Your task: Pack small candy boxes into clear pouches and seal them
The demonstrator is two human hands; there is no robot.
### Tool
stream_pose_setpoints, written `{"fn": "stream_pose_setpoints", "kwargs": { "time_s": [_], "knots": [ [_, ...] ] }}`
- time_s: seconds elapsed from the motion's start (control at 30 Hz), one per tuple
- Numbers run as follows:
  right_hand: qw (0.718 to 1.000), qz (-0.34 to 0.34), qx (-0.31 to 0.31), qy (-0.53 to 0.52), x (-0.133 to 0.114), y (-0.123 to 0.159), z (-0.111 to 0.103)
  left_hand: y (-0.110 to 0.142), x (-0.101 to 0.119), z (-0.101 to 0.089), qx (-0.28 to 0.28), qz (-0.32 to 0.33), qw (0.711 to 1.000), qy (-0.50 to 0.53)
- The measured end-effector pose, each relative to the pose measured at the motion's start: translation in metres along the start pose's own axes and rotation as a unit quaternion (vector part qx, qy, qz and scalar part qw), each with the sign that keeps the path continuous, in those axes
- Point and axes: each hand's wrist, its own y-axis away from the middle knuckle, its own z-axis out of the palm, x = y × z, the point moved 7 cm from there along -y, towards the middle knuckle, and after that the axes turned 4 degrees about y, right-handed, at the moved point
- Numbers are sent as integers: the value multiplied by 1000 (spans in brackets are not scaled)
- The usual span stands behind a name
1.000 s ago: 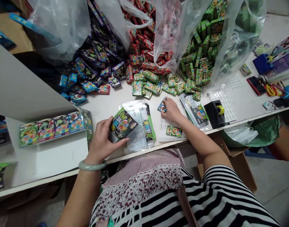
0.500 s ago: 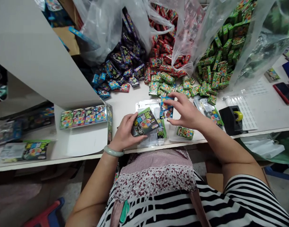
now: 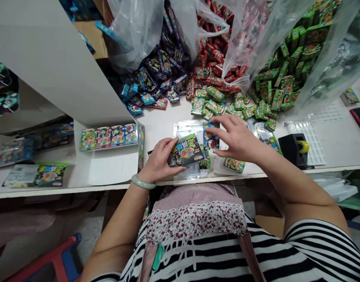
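My left hand [image 3: 162, 159], with a pale bangle at the wrist, is closed on the left edge of a black packet [image 3: 187, 152] with a green top strip and colourful print. Close by, my right hand [image 3: 234, 137] has its fingers and thumb curved around a small blue box [image 3: 210, 137], index finger at the top and thumb near the bottom. Beneath both lie clear plastic bags [image 3: 190, 172] and another printed packet, partly covered. A small green box [image 3: 234, 164] lies on the table just below my right hand.
Behind are heaps of purple boxes [image 3: 165, 62], red boxes [image 3: 212, 72] and green boxes [image 3: 286, 78] among plastic bags. A display carton [image 3: 141, 150] holding a row of boxes stands left. A black tape dispenser [image 3: 291, 150] is at right, beyond a packet [image 3: 271, 144].
The view has shifted slightly, so the table appears moved right and up at left. My right hand's fingers have come a little further over the blue box. My left hand keeps the black packet.
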Motion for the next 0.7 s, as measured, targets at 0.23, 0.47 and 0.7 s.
{"fn": "stream_pose_setpoints", "kwargs": {
  "time_s": [0.23,0.47,0.7],
  "knots": [
    [993,-63,-67,-75,-20,5,29,2,4,6,-8,3,1000,1],
    [974,24,46,-223,-21,6,24,-1,17,-11,113,-52,992,-11],
    [901,150,69,-401,-13,6,44,0,27,0,219,-111,939,240]
  ]
}}
